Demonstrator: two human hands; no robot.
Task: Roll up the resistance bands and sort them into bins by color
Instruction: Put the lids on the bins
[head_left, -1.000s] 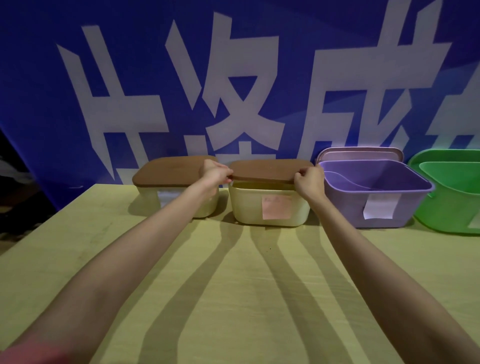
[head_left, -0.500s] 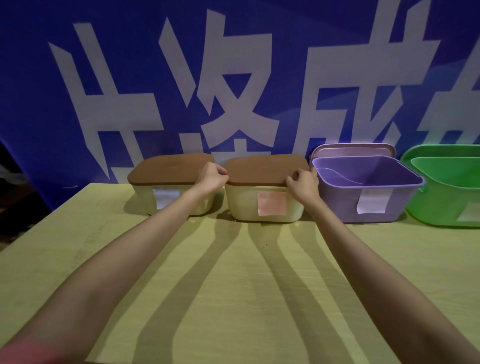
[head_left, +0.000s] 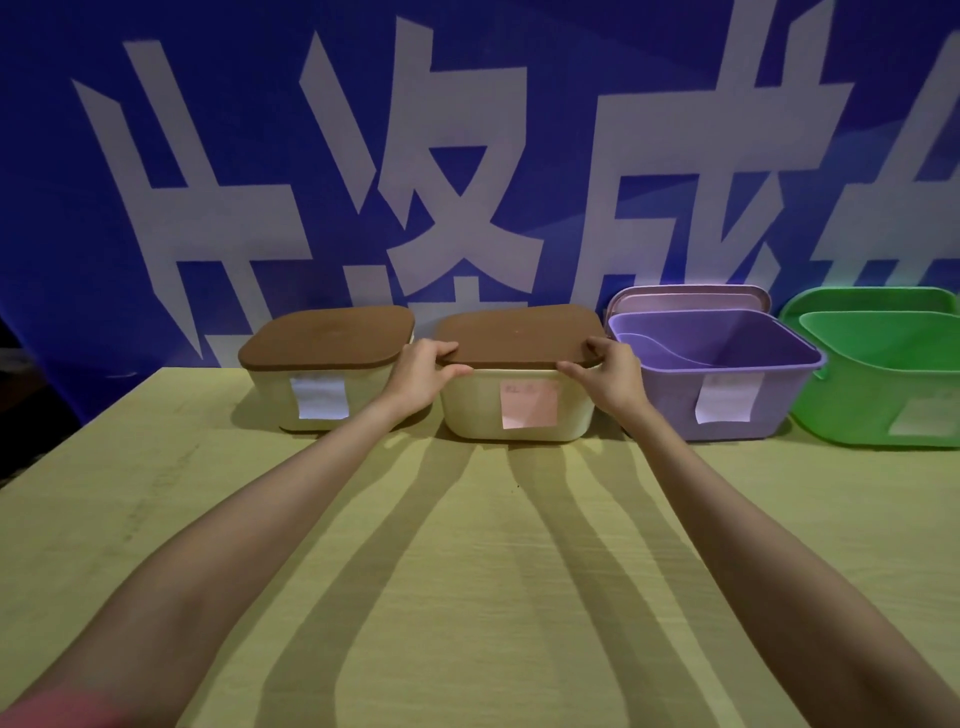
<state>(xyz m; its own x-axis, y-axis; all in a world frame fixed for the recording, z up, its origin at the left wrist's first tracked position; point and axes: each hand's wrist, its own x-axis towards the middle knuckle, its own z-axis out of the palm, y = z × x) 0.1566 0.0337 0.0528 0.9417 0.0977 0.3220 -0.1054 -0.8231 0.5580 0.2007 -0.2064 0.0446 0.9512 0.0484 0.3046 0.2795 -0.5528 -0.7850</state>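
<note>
- Both our hands pinch the flat brown lid (head_left: 519, 332): left hand (head_left: 422, 375) at its left end, right hand (head_left: 608, 375) at its right.
- It sits atop the cream plastic bin with pink label (head_left: 517, 415), at the yellow wooden table's (head_left: 467, 571) far edge.

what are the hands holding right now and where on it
Both hold the brown lid of the cream bin with the pink label: left hand pinches its front left corner, right hand its front right corner.

One view only, head cam, wide-angle, sitting on my head and looking forward and slightly down across the worktop (head_left: 467, 571). It's facing the blue banner (head_left: 260, 156) at the back, with my forearms stretching away from the bottom corners toward the bins (head_left: 519, 415) at the far edge.
</note>
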